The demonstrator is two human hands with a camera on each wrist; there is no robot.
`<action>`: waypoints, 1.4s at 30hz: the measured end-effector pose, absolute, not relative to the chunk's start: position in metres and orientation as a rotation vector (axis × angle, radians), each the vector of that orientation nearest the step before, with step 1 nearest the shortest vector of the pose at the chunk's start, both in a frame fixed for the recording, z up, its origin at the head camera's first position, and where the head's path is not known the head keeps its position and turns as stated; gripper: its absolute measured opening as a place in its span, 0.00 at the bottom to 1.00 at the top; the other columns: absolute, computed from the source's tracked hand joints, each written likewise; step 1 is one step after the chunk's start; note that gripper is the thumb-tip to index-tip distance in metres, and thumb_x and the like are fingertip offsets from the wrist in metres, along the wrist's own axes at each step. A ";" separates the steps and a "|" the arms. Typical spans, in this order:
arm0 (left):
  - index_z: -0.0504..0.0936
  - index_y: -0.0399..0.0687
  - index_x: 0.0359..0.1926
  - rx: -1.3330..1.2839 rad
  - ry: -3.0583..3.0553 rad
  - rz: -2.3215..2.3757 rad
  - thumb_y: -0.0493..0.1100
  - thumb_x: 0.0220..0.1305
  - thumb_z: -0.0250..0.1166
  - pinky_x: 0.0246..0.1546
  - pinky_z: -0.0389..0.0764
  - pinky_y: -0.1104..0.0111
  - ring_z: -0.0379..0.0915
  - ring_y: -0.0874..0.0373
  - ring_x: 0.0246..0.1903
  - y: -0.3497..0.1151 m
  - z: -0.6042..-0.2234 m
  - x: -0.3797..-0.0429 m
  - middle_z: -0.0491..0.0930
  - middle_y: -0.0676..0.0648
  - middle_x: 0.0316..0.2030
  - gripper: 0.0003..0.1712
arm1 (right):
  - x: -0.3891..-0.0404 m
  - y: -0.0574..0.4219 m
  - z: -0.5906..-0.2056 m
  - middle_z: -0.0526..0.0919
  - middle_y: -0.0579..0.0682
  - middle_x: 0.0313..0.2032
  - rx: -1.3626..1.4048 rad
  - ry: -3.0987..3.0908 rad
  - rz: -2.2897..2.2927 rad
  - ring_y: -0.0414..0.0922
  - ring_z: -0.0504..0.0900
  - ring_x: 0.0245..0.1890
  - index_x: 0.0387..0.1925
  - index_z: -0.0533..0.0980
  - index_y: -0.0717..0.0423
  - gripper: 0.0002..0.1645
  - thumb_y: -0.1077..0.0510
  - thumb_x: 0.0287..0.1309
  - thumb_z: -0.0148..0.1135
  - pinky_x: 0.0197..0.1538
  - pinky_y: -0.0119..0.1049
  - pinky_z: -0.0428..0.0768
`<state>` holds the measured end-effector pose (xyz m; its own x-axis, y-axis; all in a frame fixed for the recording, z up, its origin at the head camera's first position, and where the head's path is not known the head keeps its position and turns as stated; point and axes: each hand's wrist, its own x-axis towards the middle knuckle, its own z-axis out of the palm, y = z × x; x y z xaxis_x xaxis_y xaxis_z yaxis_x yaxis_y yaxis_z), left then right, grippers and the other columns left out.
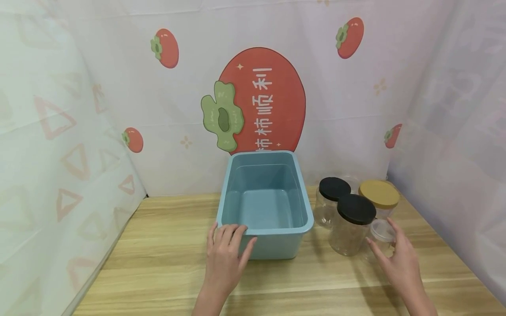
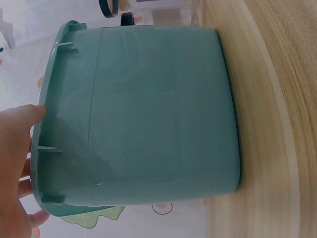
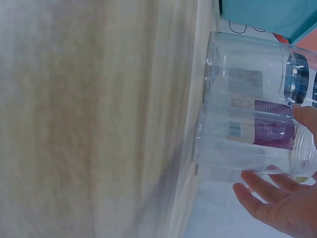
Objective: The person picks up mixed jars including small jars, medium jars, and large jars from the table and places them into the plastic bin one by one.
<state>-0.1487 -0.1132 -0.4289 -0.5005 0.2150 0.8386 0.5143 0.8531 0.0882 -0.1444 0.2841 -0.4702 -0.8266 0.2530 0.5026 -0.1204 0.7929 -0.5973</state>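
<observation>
Head: your left hand [image 1: 225, 254] pinches the blue bin [image 1: 274, 245] by its rim; a pale-lidded jar [image 1: 380, 235] stands toward the table's [image 1: 328, 287] right edge. Left wrist: thumb outside the rim. Right wrist: your spread right hand [image 3: 290, 208] flanks the jar, ungripped — apparently a reach, wanting a pinch.

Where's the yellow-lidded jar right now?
In the head view, the yellow-lidded jar is on the right of the table, toward the back, behind the small clear jar by the right hand.
</observation>
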 end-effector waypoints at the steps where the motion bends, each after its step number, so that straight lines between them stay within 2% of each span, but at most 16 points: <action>1: 0.87 0.43 0.43 -0.530 -2.101 -0.410 0.63 0.84 0.46 0.58 0.75 0.35 0.78 0.45 0.44 -0.113 -0.429 -0.149 0.84 0.45 0.40 0.33 | -0.145 0.284 -0.471 0.75 0.82 0.55 -0.088 -2.395 0.856 0.77 0.81 0.43 0.73 0.61 0.72 0.49 0.65 0.56 0.77 0.42 0.70 0.80; 6: 0.87 0.43 0.44 -0.529 -2.104 -0.406 0.63 0.84 0.45 0.58 0.75 0.35 0.78 0.45 0.44 -0.112 -0.429 -0.149 0.84 0.45 0.40 0.33 | -0.144 0.284 -0.472 0.74 0.83 0.56 -0.063 -2.383 0.870 0.81 0.80 0.45 0.73 0.60 0.73 0.50 0.70 0.54 0.77 0.45 0.73 0.80; 13: 0.86 0.43 0.44 -0.540 -2.110 -0.408 0.63 0.84 0.45 0.57 0.76 0.34 0.78 0.45 0.44 -0.111 -0.429 -0.149 0.83 0.45 0.40 0.33 | -0.143 0.286 -0.472 0.74 0.82 0.57 -0.072 -2.386 0.865 0.80 0.81 0.45 0.73 0.60 0.73 0.50 0.70 0.53 0.77 0.43 0.70 0.81; 16: 0.86 0.43 0.44 -0.543 -2.112 -0.412 0.63 0.84 0.45 0.58 0.76 0.34 0.78 0.45 0.45 -0.111 -0.429 -0.149 0.83 0.45 0.40 0.33 | -0.141 0.287 -0.472 0.75 0.81 0.56 -0.083 -2.394 0.855 0.79 0.81 0.45 0.73 0.61 0.72 0.50 0.69 0.53 0.78 0.40 0.62 0.85; 18: 0.86 0.43 0.44 -0.543 -2.113 -0.414 0.63 0.84 0.45 0.58 0.76 0.34 0.78 0.45 0.45 -0.111 -0.429 -0.149 0.83 0.45 0.40 0.33 | -0.139 0.288 -0.472 0.75 0.81 0.56 -0.081 -2.398 0.862 0.80 0.81 0.45 0.73 0.61 0.73 0.50 0.68 0.54 0.78 0.39 0.61 0.85; 20: 0.86 0.42 0.44 -0.543 -2.114 -0.417 0.63 0.84 0.45 0.58 0.76 0.34 0.78 0.45 0.45 -0.111 -0.429 -0.149 0.83 0.45 0.40 0.34 | -0.139 0.288 -0.472 0.75 0.81 0.55 -0.081 -2.406 0.856 0.79 0.81 0.44 0.73 0.61 0.72 0.50 0.67 0.54 0.78 0.36 0.50 0.85; 22: 0.86 0.42 0.44 -0.541 -2.115 -0.418 0.63 0.84 0.45 0.58 0.75 0.34 0.78 0.45 0.45 -0.111 -0.428 -0.149 0.83 0.45 0.40 0.34 | -0.139 0.289 -0.471 0.76 0.80 0.55 -0.078 -2.411 0.855 0.77 0.81 0.44 0.73 0.61 0.72 0.50 0.66 0.54 0.78 0.34 0.45 0.84; 25: 0.86 0.42 0.44 -0.536 -2.116 -0.415 0.63 0.84 0.45 0.58 0.75 0.34 0.78 0.45 0.45 -0.112 -0.428 -0.149 0.83 0.45 0.40 0.34 | -0.140 0.290 -0.470 0.76 0.81 0.53 -0.064 -2.421 0.862 0.77 0.80 0.45 0.72 0.61 0.73 0.51 0.66 0.53 0.79 0.33 0.47 0.86; 27: 0.86 0.42 0.45 -0.534 -2.116 -0.412 0.63 0.84 0.44 0.58 0.75 0.34 0.78 0.45 0.45 -0.112 -0.428 -0.149 0.83 0.45 0.40 0.33 | -0.141 0.290 -0.469 0.75 0.82 0.53 -0.058 -2.426 0.881 0.78 0.80 0.45 0.72 0.60 0.74 0.51 0.67 0.54 0.79 0.35 0.57 0.87; 29: 0.86 0.42 0.45 -0.533 -2.113 -0.409 0.63 0.84 0.44 0.59 0.75 0.35 0.78 0.45 0.45 -0.112 -0.428 -0.149 0.83 0.44 0.41 0.34 | -0.142 0.290 -0.468 0.74 0.82 0.53 -0.051 -2.429 0.901 0.79 0.79 0.45 0.72 0.59 0.74 0.51 0.67 0.54 0.78 0.36 0.63 0.85; 34: 0.86 0.42 0.45 -0.532 -2.113 -0.407 0.63 0.84 0.44 0.59 0.75 0.35 0.78 0.45 0.45 -0.113 -0.428 -0.148 0.83 0.44 0.41 0.33 | -0.142 0.289 -0.468 0.75 0.82 0.52 -0.048 -2.432 0.922 0.78 0.80 0.44 0.72 0.58 0.74 0.50 0.68 0.56 0.77 0.34 0.60 0.86; 42: 0.86 0.43 0.45 -0.527 -2.114 -0.395 0.63 0.84 0.44 0.59 0.75 0.35 0.78 0.45 0.45 -0.113 -0.429 -0.149 0.83 0.45 0.41 0.33 | -0.141 0.290 -0.463 0.75 0.82 0.54 -0.041 -2.462 0.925 0.79 0.79 0.46 0.73 0.58 0.74 0.50 0.67 0.57 0.77 0.36 0.61 0.86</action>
<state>-0.1487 -0.1134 -0.4292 -0.5089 0.2209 0.8320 0.5066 0.8583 0.0819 -0.1410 0.2897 -0.4632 -0.8716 0.1994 0.4479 -0.1449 0.7680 -0.6238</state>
